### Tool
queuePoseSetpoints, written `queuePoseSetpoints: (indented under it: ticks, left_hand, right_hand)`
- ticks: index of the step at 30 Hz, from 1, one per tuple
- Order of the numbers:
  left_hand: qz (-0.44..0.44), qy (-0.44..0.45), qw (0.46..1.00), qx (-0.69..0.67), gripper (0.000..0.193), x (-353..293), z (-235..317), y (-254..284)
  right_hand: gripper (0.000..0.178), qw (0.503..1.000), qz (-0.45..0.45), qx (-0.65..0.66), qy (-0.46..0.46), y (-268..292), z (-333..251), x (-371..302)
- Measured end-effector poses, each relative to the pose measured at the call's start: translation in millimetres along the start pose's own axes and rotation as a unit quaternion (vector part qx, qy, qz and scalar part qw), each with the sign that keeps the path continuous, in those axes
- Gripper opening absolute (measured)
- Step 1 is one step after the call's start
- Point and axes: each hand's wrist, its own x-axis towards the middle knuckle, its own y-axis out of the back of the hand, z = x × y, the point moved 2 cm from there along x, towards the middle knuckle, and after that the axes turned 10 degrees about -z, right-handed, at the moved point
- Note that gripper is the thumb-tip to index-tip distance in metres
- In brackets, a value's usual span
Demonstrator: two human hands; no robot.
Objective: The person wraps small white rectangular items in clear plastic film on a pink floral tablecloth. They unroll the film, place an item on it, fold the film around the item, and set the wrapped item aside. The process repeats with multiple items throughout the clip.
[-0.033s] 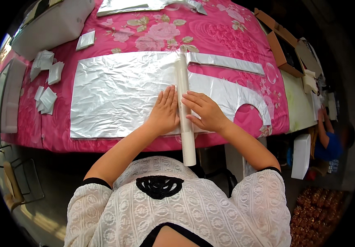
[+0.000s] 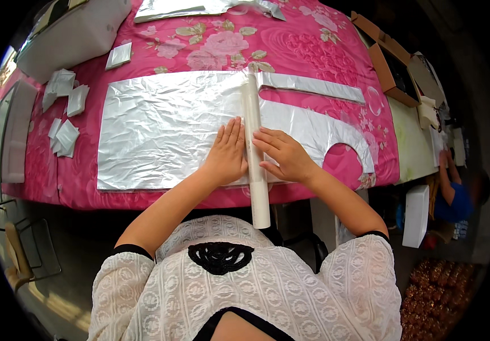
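A shiny silvery-white plastic sheet lies flat and wrinkled before me, with a long strip and a curved cut-out at its right end. Across it, from far to near, lies a pale tube, its near end sticking out past the table edge. My left hand rests flat on the sheet just left of the tube, fingers stretched out and together. From the right, my right hand lies with fingers extended against the tube, thumb apart. Neither hand grips anything.
A pink floral cloth covers the table. Small folded white packets lie at left near plastic bins. Another silvery sheet is at the far edge. Cardboard boxes stand at right, and a person in blue is beyond.
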Motion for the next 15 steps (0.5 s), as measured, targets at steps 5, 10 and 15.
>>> queuePoseSetpoints:
  ticks: [5, 10, 15]
  left_hand:
    - [0.002, 0.011, 0.999, -0.052, 0.072, -28, -16, 45]
    - [0.094, 0.128, 0.985, -0.060, 0.059, -102, -76, 103]
    - [0.186, 0.275, 0.927, -0.174, 0.045, -193, -113, 138]
  right_hand:
    - [0.055, 0.999, -0.042, -0.017, 0.025, -14, -4, 3]
    - [0.050, 0.985, -0.084, 0.088, 0.119, -58, -60, 86]
    - [0.036, 0.868, -0.053, 0.407, 0.280, -45, -148, 144]
